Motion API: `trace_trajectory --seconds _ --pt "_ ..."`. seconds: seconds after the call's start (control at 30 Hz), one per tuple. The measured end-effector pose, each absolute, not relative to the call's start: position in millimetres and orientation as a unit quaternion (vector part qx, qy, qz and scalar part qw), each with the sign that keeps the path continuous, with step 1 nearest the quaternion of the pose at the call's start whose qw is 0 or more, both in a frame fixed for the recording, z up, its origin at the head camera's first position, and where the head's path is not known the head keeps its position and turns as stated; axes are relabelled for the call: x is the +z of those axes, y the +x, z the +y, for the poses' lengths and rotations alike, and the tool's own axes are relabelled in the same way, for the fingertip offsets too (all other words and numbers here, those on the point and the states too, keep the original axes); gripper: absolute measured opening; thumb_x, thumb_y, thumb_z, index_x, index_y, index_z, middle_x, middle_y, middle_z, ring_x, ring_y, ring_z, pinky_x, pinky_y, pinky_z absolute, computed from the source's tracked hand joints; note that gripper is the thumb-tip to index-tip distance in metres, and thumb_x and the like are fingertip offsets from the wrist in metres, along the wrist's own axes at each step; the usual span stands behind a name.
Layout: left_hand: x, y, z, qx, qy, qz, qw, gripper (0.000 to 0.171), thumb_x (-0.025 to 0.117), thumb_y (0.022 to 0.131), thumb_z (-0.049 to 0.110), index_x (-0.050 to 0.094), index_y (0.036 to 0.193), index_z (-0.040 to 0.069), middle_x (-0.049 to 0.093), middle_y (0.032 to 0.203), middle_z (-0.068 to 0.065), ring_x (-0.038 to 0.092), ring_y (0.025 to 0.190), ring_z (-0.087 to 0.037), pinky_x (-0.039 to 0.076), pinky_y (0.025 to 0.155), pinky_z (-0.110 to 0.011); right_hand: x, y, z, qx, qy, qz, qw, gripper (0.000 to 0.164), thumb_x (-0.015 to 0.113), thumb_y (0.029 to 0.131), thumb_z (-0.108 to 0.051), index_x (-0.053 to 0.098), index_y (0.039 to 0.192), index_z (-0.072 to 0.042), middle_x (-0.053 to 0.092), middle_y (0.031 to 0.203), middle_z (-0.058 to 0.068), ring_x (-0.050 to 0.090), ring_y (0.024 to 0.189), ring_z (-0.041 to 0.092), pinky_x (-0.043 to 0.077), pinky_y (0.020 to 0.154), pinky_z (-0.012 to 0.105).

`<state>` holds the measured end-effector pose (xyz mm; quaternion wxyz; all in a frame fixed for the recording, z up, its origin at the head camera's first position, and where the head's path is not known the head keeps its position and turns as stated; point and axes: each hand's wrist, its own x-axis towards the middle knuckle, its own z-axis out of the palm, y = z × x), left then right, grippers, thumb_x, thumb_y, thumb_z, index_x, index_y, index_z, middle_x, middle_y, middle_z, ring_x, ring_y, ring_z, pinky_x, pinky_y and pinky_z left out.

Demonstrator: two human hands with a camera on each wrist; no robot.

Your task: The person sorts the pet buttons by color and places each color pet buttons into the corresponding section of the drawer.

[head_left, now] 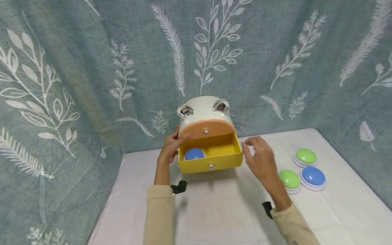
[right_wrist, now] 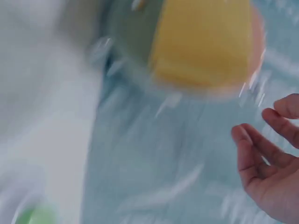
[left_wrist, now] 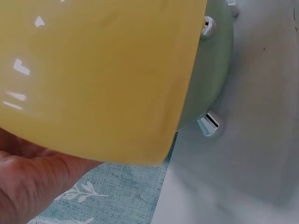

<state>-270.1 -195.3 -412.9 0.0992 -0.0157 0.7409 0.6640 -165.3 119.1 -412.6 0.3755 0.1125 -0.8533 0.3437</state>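
A small frog-like drawer cabinet (head_left: 202, 108) with a white top and two silver rings stands at the back of the table. Its yellow lower drawer (head_left: 226, 161) is pulled out, while the orange upper drawer (head_left: 196, 128) is closed. Inside the yellow drawer, at its left end, sits a blue domed button (head_left: 194, 154). My left hand (head_left: 167, 149) grips the cabinet's left side, its thumb on the orange front. Just right of the yellow drawer, my right hand (head_left: 261, 159) hovers with loosely bent fingers and nothing in them; the right wrist view shows a gap to the cabinet.
On the table's right side lie two green domed buttons (head_left: 306, 155) and another blue domed button (head_left: 313, 175), all with white rims. A white cloth covers the table (head_left: 214, 211). Behind it hangs a blue-green curtain (head_left: 260, 85) with white leaf patterns.
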Motion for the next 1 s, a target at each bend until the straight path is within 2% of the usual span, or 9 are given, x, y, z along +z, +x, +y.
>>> trace_trajectory --seconds 0.07,0.13,0.23,0.37,0.43,0.5,0.57,0.83,1.0 --pt "-412.9 -269.3 -195.9 0.663 -0.019 0.742 0.098 0.095 0.077 0.095 0.042 0.017 0.168 0.031 0.019 0.177 0.0 0.032 0.16 -0.031 0.042 0.119 -0.062 -424.7 -157.4 153.3 0.329 0.066 -0.87 0.362 0.01 0.072 0.094 -0.004 0.073 0.096 0.005 0.073 0.096 0.024 0.069 0.09 0.042 0.056 0.079 0.054" --pt "-413.2 -268.8 -196.2 0.661 -0.021 0.743 0.099 0.095 0.077 0.095 0.043 0.017 0.168 0.031 0.02 0.177 0.0 0.032 0.16 -0.031 0.041 0.119 -0.062 -437.0 -147.4 187.8 0.303 0.024 -0.896 0.324 0.012 0.069 0.094 -0.002 0.072 0.101 0.007 0.071 0.102 0.03 0.067 0.093 0.048 0.054 0.08 0.058" --pt "-413.2 -268.6 -196.1 0.661 -0.021 0.744 0.101 0.095 0.076 0.095 0.042 0.016 0.168 0.031 0.019 0.177 0.001 0.033 0.159 -0.031 0.041 0.119 -0.062 -452.5 -130.7 234.7 0.259 -0.026 -0.936 0.236 0.026 0.065 0.092 -0.001 0.068 0.114 0.01 0.062 0.116 0.042 0.061 0.102 0.062 0.051 0.081 0.069" --pt "-413.0 -269.9 -195.8 0.661 -0.018 0.744 0.099 0.095 0.076 0.096 0.042 0.016 0.168 0.03 0.017 0.177 0.001 0.034 0.159 -0.031 0.042 0.119 -0.06 -464.4 -115.6 281.5 0.23 -0.063 -0.968 0.077 0.051 0.066 0.089 -0.005 0.053 0.136 0.011 0.039 0.134 0.056 0.044 0.114 0.078 0.044 0.085 0.082" --pt "-412.8 -270.4 -195.3 0.66 -0.02 0.745 0.098 0.095 0.076 0.095 0.043 0.016 0.168 0.03 0.018 0.177 0.001 0.034 0.159 -0.031 0.043 0.118 -0.06 -468.9 -112.6 296.6 0.225 -0.07 -0.972 0.013 0.06 0.068 0.089 -0.009 0.046 0.141 0.011 0.034 0.136 0.058 0.041 0.116 0.08 0.044 0.087 0.084" --pt "-412.7 -270.7 -194.1 0.66 -0.019 0.744 0.098 0.095 0.076 0.096 0.042 0.016 0.168 0.03 0.018 0.177 0.002 0.035 0.159 -0.03 0.045 0.117 -0.059 -472.6 -111.2 306.6 0.229 -0.072 -0.971 -0.024 0.063 0.07 0.09 -0.011 0.043 0.143 0.011 0.032 0.135 0.057 0.041 0.117 0.08 0.045 0.088 0.083" --pt "-413.3 -270.4 -195.3 0.663 -0.019 0.742 0.097 0.094 0.076 0.096 0.041 0.017 0.168 0.03 0.019 0.177 0.003 0.037 0.158 -0.03 0.047 0.116 -0.058 -476.8 -111.6 310.3 0.234 -0.071 -0.969 -0.032 0.064 0.073 0.09 -0.012 0.043 0.141 0.011 0.033 0.133 0.056 0.044 0.115 0.079 0.047 0.087 0.081" --pt "-414.7 -270.1 -197.2 0.66 -0.017 0.745 0.093 0.091 0.075 0.097 0.041 0.019 0.167 0.03 0.02 0.176 0.006 0.043 0.154 -0.027 0.054 0.109 -0.048 -483.7 -116.1 312.6 0.237 -0.058 -0.97 0.012 0.055 0.078 0.088 -0.008 0.047 0.129 0.011 0.048 0.12 0.052 0.051 0.111 0.072 0.046 0.092 0.077" --pt "-416.2 -271.1 -196.2 0.666 -0.014 0.74 0.094 0.093 0.076 0.096 0.041 0.017 0.168 0.031 0.018 0.177 0.005 0.042 0.155 -0.03 0.05 0.113 -0.054 -484.7 -116.5 314.0 0.247 -0.059 -0.966 0.038 0.054 0.081 0.083 -0.007 0.051 0.123 0.014 0.054 0.114 0.05 0.055 0.106 0.069 0.047 0.091 0.075"
